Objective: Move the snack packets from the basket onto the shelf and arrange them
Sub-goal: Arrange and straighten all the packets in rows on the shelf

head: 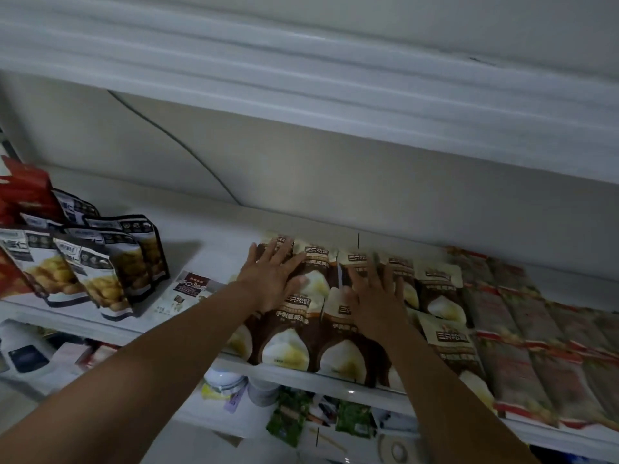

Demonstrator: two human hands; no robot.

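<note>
On the white shelf (214,259), brown-and-white glossy snack packets (335,329) lie flat in overlapping rows, their near edges at the lip. A hard push could likely slide them off. Left hand (273,279) and right hand (375,296) press flat, fingers spread, gripping nothing.

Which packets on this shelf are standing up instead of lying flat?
The black-and-white packets at the left end, leaning upright. The brown packets under the left hand and right hand, and the red-edged packets on the right, lie flat.
</note>
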